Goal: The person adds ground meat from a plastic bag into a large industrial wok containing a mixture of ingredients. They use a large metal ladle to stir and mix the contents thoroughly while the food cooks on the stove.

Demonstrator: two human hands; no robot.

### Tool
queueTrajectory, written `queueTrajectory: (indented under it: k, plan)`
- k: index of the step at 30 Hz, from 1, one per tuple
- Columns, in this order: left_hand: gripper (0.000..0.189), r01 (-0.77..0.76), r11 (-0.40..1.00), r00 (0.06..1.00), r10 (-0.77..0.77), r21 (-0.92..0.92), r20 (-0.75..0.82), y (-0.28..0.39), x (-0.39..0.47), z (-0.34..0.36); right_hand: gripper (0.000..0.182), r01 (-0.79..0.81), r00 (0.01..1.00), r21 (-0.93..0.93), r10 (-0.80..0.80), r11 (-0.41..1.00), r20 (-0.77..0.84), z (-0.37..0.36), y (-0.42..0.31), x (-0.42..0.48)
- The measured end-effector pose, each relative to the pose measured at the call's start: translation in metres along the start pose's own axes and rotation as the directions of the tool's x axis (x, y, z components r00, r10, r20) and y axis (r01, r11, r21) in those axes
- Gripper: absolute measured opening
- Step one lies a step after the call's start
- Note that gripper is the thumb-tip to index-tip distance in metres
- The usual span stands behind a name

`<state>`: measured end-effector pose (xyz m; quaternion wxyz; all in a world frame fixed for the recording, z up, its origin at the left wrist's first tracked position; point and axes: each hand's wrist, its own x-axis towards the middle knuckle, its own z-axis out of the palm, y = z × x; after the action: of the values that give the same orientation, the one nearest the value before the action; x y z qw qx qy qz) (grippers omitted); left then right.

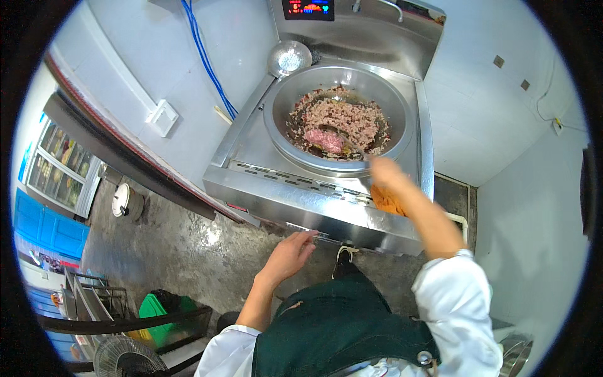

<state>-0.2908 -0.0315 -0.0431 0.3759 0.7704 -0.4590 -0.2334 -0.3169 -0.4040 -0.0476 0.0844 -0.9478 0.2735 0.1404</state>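
My right hand [385, 172] grips the handle of a metal ladle or spatula [353, 145] over the near right rim of a large steel wok [272, 134]. The utensil's head lies among crumbled, browned minced meat [346, 115] with dark reddish bits. A lump of pinker, raw-looking mince [325, 140] is by the utensil, on the near side. Oil glistens around the meat. Below the stove's front edge, my left hand [291, 254] holds nothing, its fingertips close to the front panel; whether they touch it I cannot tell. An orange cloth [387, 200] lies under my right forearm.
The stainless stove [282, 200] has a backsplash with a lit display [308, 9] and a tap [399, 13]. A perforated strainer [289, 57] rests behind the wok's left side. Blue cables [207, 61] run down the left wall. A lidded pot [126, 201] stands on the floor.
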Motion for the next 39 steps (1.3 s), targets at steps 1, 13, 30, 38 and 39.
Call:
queueTrajectory:
  k: [1,13,30,38,39]
  plan:
    - [0.035,0.043,0.997,0.996,-0.047,-0.059,-0.073,0.003,0.01,-0.003,0.038,0.053,0.998,0.117,-0.056,0.992,0.026,-0.026,0.029,-0.005]
    - [0.019,-0.003,1.0,0.965,0.003,-0.001,-0.261,-0.012,0.169,-0.044,0.046,-0.375,0.907,0.813,-0.003,0.445,0.42,-0.03,0.067,0.089]
    - [0.041,-0.391,0.89,0.868,0.441,-0.233,0.227,0.027,0.323,0.04,0.073,0.128,0.991,-0.49,-0.086,0.862,0.107,-0.105,-0.01,-0.065]
    - [0.06,-0.423,0.9,0.851,0.435,-0.105,0.294,-0.016,0.442,0.036,0.046,-0.04,0.998,0.348,0.052,0.937,-0.025,-0.064,0.018,0.054]
    - [0.06,-0.519,0.853,0.817,0.513,-0.054,0.261,-0.009,0.436,0.026,0.049,-0.135,0.99,0.552,0.088,0.823,0.11,-0.088,0.012,0.042]
